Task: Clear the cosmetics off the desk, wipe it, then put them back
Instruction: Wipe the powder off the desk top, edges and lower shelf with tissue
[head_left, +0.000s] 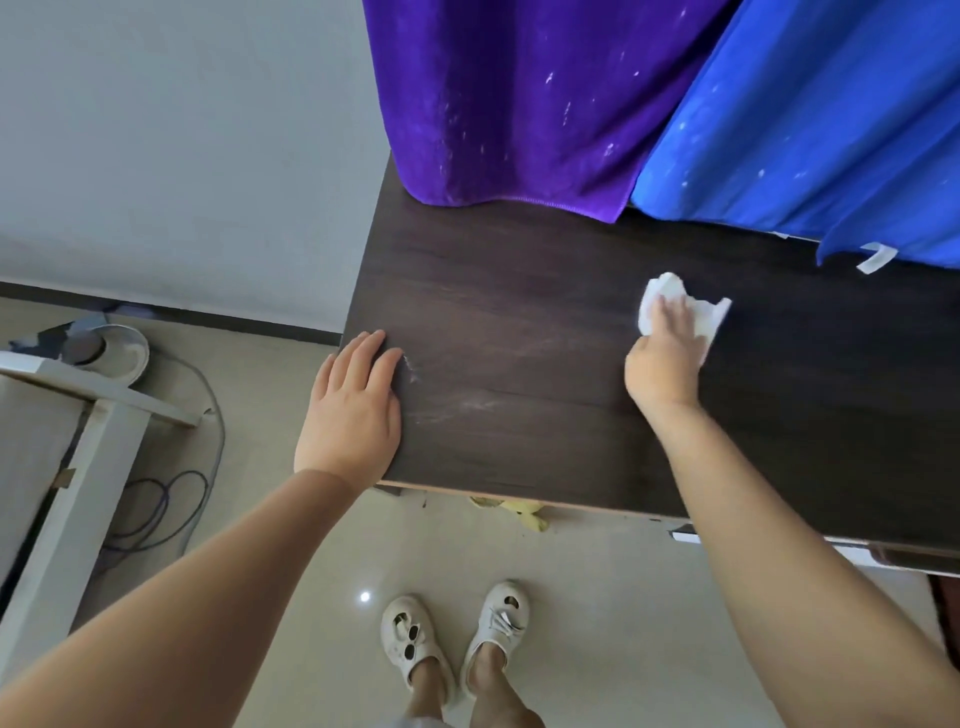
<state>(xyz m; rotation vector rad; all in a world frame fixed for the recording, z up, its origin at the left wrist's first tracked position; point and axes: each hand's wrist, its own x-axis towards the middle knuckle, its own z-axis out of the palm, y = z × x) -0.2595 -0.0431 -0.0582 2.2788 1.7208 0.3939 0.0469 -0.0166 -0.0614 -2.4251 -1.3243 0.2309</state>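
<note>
Head view, read from left to right. At 9 o'clock a white frame (98, 431) stood on the tiled floor (322, 551), with a round fan base (117, 351) and loose cables (171, 499) beside it. The left hand (353, 410) lay flat, fingers straight and close together, on the left edge of the dark wooden bench (519, 322), holding nothing. Pale streaks marked the bench surface just right of that hand. At 6 o'clock the person's feet wore white slippers (452, 639). At 12 o'clock a purple cloth (519, 98) hung onto the bench's far edge, with a blue cloth (810, 119) at 1 o'clock. At 3 o'clock the right hand (665, 358) pressed a crumpled white tissue (670, 304) against the bench top, fingers spread over it.
</note>
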